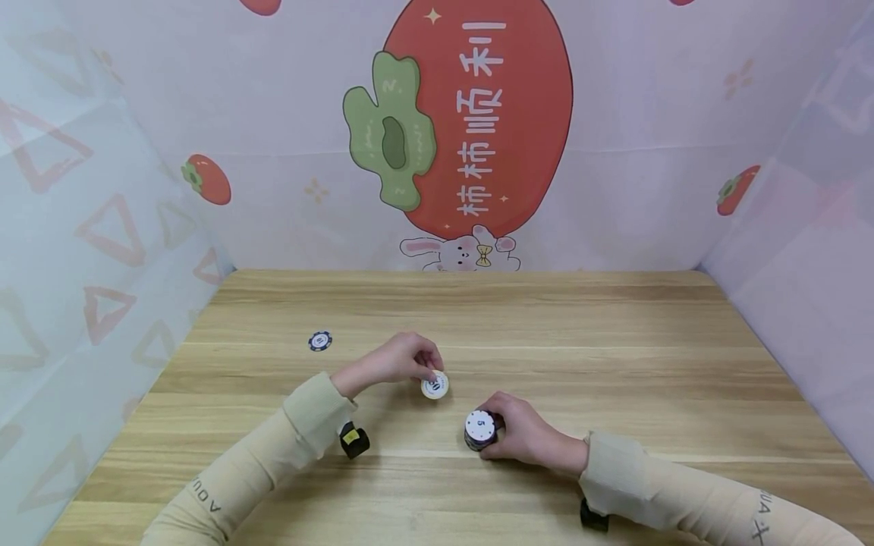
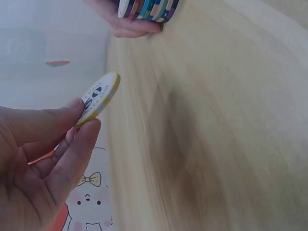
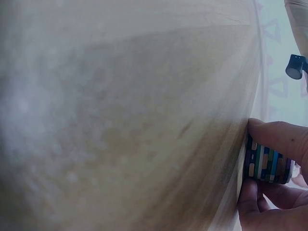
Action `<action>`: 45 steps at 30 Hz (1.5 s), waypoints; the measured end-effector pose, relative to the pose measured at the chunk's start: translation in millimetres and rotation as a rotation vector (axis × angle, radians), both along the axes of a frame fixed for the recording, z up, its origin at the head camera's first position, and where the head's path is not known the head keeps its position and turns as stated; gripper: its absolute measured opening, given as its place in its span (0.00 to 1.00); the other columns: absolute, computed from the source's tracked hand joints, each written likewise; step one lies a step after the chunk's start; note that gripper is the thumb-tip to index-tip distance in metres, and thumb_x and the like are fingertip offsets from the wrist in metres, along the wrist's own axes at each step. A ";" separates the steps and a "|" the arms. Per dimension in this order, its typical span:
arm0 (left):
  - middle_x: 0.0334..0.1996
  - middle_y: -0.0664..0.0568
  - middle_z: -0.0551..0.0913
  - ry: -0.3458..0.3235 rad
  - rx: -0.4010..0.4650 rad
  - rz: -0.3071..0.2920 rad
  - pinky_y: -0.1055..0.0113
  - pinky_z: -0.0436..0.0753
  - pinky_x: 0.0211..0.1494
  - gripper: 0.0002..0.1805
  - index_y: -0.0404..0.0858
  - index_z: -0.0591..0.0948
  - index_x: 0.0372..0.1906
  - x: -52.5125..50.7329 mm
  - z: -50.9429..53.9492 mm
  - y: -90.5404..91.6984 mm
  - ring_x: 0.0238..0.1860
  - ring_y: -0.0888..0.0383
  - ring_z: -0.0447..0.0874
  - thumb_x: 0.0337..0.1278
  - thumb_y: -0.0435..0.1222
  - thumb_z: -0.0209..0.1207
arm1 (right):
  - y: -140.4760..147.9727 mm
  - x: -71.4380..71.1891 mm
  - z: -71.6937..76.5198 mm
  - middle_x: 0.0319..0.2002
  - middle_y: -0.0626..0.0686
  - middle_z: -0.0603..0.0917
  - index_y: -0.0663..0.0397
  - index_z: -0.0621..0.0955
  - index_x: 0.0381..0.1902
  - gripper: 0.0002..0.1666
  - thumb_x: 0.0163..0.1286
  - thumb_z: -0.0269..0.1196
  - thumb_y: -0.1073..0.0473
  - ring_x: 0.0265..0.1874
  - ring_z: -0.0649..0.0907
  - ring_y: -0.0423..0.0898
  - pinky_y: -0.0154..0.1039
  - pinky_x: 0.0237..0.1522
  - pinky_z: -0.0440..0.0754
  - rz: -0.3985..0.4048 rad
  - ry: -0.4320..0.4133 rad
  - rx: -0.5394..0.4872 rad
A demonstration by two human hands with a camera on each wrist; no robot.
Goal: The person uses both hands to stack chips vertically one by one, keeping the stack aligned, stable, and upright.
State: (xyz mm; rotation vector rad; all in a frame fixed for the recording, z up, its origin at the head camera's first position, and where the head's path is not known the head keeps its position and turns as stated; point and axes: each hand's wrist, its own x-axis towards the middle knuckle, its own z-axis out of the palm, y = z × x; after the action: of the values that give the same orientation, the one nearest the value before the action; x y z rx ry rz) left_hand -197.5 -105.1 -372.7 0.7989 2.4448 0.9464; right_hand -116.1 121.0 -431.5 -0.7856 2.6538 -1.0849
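Between thumb and fingertips, my left hand (image 1: 404, 358) pinches a white poker chip with a yellow edge (image 1: 435, 386). The left wrist view shows this chip tilted and raised off the table, with printing on its face. My right hand (image 1: 522, 431) grips a stack of poker chips (image 1: 481, 429) from its right side, thumb and fingers around it. A white chip marked 5 tops the stack. Bands of several colours line the stack's side (image 3: 267, 162) in the right wrist view, and its base is at the tabletop.
A dark blue and white poker chip (image 1: 320, 340) lies flat at the table's far left. The wooden table (image 1: 614, 326) meets a printed backdrop (image 1: 628, 212) at its back edge, with pale sheets at both sides. Dark wrist cameras (image 1: 354, 440) hang under the sleeves.
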 end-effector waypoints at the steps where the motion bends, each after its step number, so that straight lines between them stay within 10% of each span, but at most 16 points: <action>1: 0.25 0.51 0.79 -0.021 0.013 0.006 0.70 0.79 0.30 0.05 0.33 0.81 0.31 0.4 -0.4 0.6 0.27 0.62 0.75 0.45 0.26 0.63 | -0.1 0.1 -0.1 0.34 0.45 0.76 0.59 0.79 0.38 0.27 0.36 0.75 0.62 0.36 0.76 0.41 0.34 0.41 0.74 0.000 0.000 -0.001; 20: 0.25 0.50 0.81 -0.400 0.274 0.014 0.67 0.80 0.32 0.10 0.21 0.77 0.38 7.4 -17.7 11.5 0.25 0.64 0.77 0.49 0.24 0.59 | -0.6 1.6 2.5 0.32 0.44 0.75 0.59 0.80 0.36 0.25 0.35 0.75 0.63 0.34 0.75 0.40 0.34 0.39 0.74 -0.008 0.011 -0.008; 37: 0.24 0.51 0.79 -0.528 0.297 0.066 0.69 0.81 0.31 0.11 0.21 0.76 0.39 21.8 -30.5 27.0 0.24 0.63 0.78 0.50 0.23 0.58 | -0.7 -0.1 -0.3 0.32 0.45 0.75 0.59 0.79 0.35 0.25 0.35 0.75 0.63 0.31 0.73 0.37 0.30 0.34 0.74 0.008 -0.010 -0.018; 45: 0.24 0.50 0.80 -0.484 0.296 0.127 0.69 0.81 0.30 0.09 0.22 0.77 0.36 27.7 -31.7 32.9 0.22 0.63 0.78 0.48 0.23 0.60 | -0.8 -0.3 0.1 0.32 0.45 0.74 0.58 0.79 0.34 0.24 0.35 0.75 0.63 0.31 0.73 0.37 0.30 0.34 0.74 0.007 -0.013 -0.017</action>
State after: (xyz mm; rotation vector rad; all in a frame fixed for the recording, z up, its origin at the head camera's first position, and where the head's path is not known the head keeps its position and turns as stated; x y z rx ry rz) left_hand -169.8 -72.2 -404.4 0.4362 1.9781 1.3878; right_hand -116.4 120.2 -431.4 -0.7881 2.6325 -1.1089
